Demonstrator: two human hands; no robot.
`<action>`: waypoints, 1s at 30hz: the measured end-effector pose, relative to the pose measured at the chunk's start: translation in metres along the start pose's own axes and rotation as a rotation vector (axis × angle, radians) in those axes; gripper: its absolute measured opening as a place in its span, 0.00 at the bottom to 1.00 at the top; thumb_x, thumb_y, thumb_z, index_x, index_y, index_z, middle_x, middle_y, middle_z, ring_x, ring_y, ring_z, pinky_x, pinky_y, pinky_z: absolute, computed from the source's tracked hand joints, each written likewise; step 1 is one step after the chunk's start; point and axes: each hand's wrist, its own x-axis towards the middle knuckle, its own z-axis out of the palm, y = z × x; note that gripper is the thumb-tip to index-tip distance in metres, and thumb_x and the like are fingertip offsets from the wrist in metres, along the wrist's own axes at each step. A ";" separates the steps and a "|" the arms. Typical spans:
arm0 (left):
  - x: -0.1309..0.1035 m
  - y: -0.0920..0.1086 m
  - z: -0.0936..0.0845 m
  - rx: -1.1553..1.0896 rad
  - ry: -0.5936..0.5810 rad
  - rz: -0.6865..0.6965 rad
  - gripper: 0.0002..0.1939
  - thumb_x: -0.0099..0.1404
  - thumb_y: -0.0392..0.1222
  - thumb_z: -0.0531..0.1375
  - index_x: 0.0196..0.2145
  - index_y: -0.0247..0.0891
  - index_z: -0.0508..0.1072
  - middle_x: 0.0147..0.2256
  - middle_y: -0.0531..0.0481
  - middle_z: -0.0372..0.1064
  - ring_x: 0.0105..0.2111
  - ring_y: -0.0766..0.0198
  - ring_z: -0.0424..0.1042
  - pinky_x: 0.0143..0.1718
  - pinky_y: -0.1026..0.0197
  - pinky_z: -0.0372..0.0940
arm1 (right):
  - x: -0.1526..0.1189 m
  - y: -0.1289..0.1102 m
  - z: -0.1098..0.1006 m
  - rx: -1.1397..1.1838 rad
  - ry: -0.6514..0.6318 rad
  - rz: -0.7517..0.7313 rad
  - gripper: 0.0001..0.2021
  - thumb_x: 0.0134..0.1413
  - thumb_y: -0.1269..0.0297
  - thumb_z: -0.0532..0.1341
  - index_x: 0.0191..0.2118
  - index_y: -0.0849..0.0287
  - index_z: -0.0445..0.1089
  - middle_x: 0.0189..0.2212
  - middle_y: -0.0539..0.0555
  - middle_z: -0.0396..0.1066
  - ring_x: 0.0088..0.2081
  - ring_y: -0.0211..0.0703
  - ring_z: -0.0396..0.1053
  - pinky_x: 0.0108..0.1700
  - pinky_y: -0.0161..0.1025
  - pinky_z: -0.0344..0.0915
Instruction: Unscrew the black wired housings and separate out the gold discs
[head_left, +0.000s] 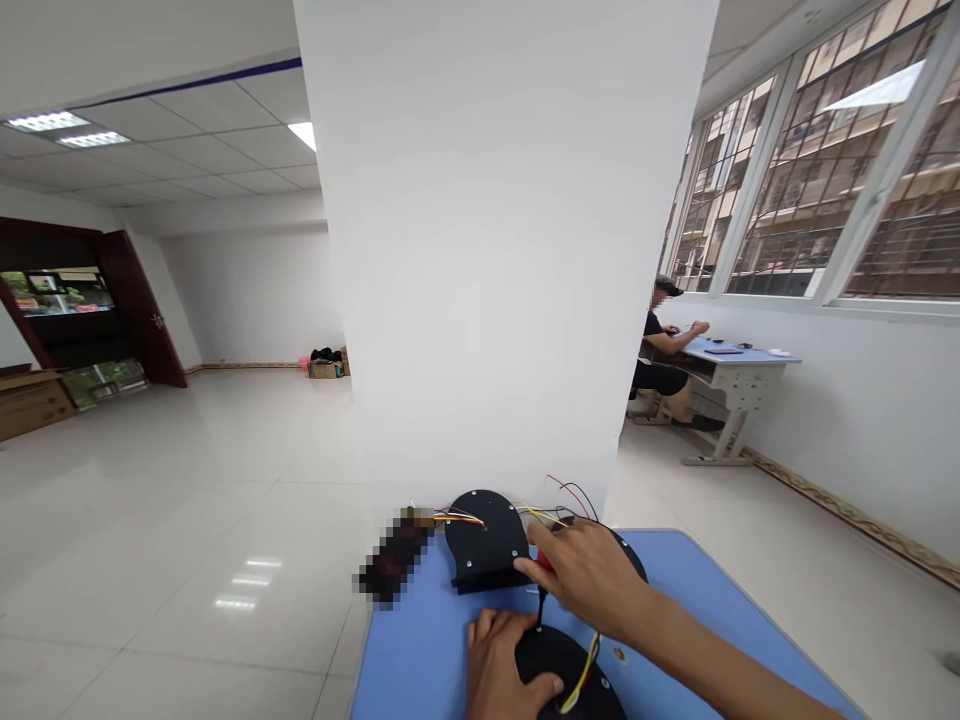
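My right hand (589, 570) grips a screwdriver (541, 603) with a red handle and a dark shaft. The shaft points down, with its tip at a screw near the edge of a round black housing (551, 655), shaped like a blower fan. Yellow, white and dark wires come out of this housing, whose lower part is cut off by the frame. My left hand (499, 665) holds it from the left, thumb on top and fingers at the far edge. Farther back lies a similar black housing (487, 555) with coloured wires. Another one (634, 555) is partly hidden behind my right hand.
The blue table (427, 640) stands against a white pillar (487, 250). A blurred-out dark object (394, 560) lies at its left edge. Loose red and black wires (577, 492) stick up at the back. At the right, a person (660, 345) sits at another desk (750, 370).
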 end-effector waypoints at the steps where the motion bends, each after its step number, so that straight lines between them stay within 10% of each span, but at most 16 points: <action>1: 0.000 0.000 0.000 0.002 0.001 0.001 0.29 0.48 0.40 0.65 0.50 0.41 0.75 0.49 0.49 0.72 0.51 0.54 0.63 0.54 0.56 0.55 | 0.001 0.000 0.000 -0.003 -0.008 0.007 0.08 0.63 0.68 0.54 0.39 0.61 0.70 0.26 0.58 0.76 0.32 0.54 0.75 0.38 0.46 0.65; 6: 0.000 0.000 -0.001 0.012 -0.007 0.004 0.29 0.49 0.39 0.64 0.51 0.39 0.74 0.50 0.47 0.72 0.52 0.53 0.63 0.55 0.55 0.54 | 0.005 -0.002 -0.008 0.053 -0.091 -0.170 0.19 0.49 0.74 0.62 0.48 0.55 0.67 0.39 0.53 0.77 0.42 0.48 0.74 0.47 0.40 0.64; 11: 0.001 0.002 -0.003 0.010 -0.023 0.013 0.30 0.49 0.39 0.63 0.52 0.38 0.73 0.51 0.46 0.71 0.53 0.53 0.62 0.56 0.54 0.52 | 0.008 -0.009 -0.010 0.025 -0.090 -0.071 0.09 0.61 0.71 0.53 0.41 0.64 0.71 0.32 0.62 0.78 0.35 0.55 0.75 0.41 0.48 0.65; 16: 0.000 0.001 -0.007 0.006 -0.046 0.017 0.29 0.48 0.38 0.63 0.50 0.38 0.74 0.48 0.47 0.71 0.51 0.52 0.63 0.54 0.54 0.54 | 0.006 -0.012 -0.015 0.107 -0.136 -0.235 0.19 0.48 0.71 0.63 0.48 0.54 0.70 0.57 0.54 0.69 0.53 0.49 0.70 0.55 0.43 0.60; 20: 0.001 -0.001 -0.009 0.003 -0.072 0.039 0.27 0.47 0.37 0.64 0.48 0.39 0.75 0.47 0.48 0.72 0.51 0.53 0.63 0.54 0.56 0.55 | 0.005 -0.015 -0.016 0.086 -0.127 -0.166 0.11 0.60 0.70 0.54 0.44 0.62 0.71 0.41 0.62 0.77 0.40 0.51 0.75 0.47 0.48 0.64; 25: 0.002 -0.004 -0.008 0.012 -0.073 0.044 0.25 0.46 0.37 0.64 0.45 0.37 0.75 0.46 0.47 0.71 0.49 0.52 0.64 0.52 0.55 0.56 | 0.006 -0.015 -0.015 0.122 -0.134 -0.281 0.16 0.49 0.71 0.62 0.45 0.51 0.71 0.55 0.51 0.70 0.48 0.46 0.71 0.53 0.42 0.59; 30: 0.001 -0.004 -0.009 0.012 -0.067 0.058 0.24 0.46 0.37 0.64 0.44 0.38 0.75 0.45 0.47 0.72 0.49 0.52 0.64 0.52 0.55 0.56 | 0.008 -0.014 -0.012 0.088 -0.100 -0.197 0.13 0.57 0.74 0.54 0.45 0.59 0.72 0.39 0.57 0.77 0.37 0.46 0.74 0.45 0.45 0.61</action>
